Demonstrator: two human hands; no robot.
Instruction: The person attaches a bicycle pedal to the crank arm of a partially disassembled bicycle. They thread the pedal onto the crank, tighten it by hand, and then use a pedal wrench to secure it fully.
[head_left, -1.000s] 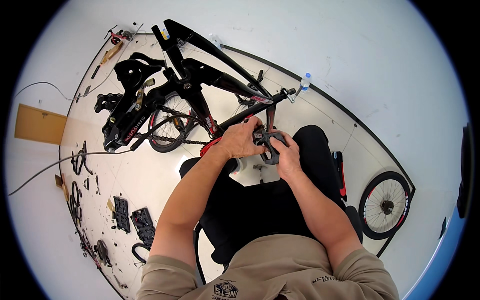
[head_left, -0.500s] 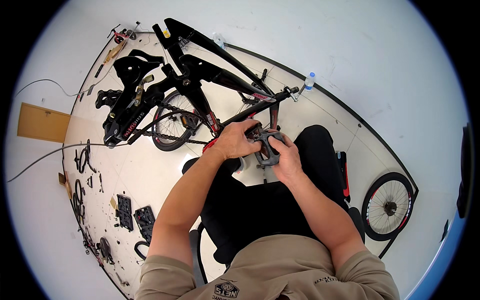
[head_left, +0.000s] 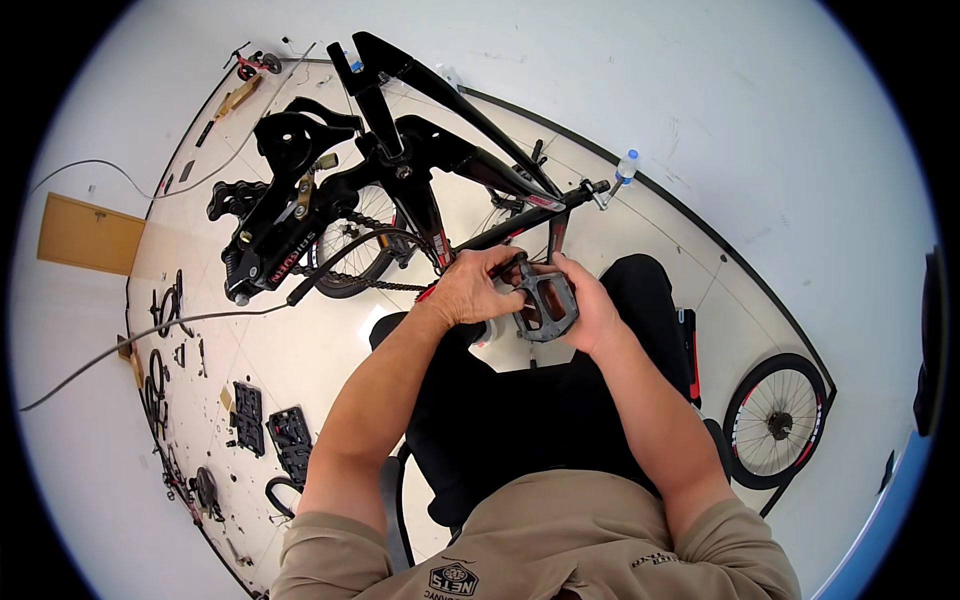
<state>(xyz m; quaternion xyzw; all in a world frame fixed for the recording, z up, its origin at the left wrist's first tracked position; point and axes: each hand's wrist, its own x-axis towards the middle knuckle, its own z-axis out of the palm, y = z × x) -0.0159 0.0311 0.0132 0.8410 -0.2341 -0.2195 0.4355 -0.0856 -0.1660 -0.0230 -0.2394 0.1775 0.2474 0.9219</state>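
Both my bare forearms angle forward and inward, elbows bent and set wide, wrists raised. My left hand [head_left: 468, 287] shows its back, fingers and thumb curled toward the right one. My right hand [head_left: 592, 302] turns its palm inward, thumb pointing forward, its other fingers mostly hidden.

Shows white-to-red block lettering [head_left: 283, 255] along the left arm of the black bicycle frame [head_left: 417, 205], plus small red-and-white markings [head_left: 545, 203] on a tube further right. Bears dark letters in a badge [head_left: 453, 580] on the tan shirt [head_left: 570, 510], with another line, too blurred to read, opposite.
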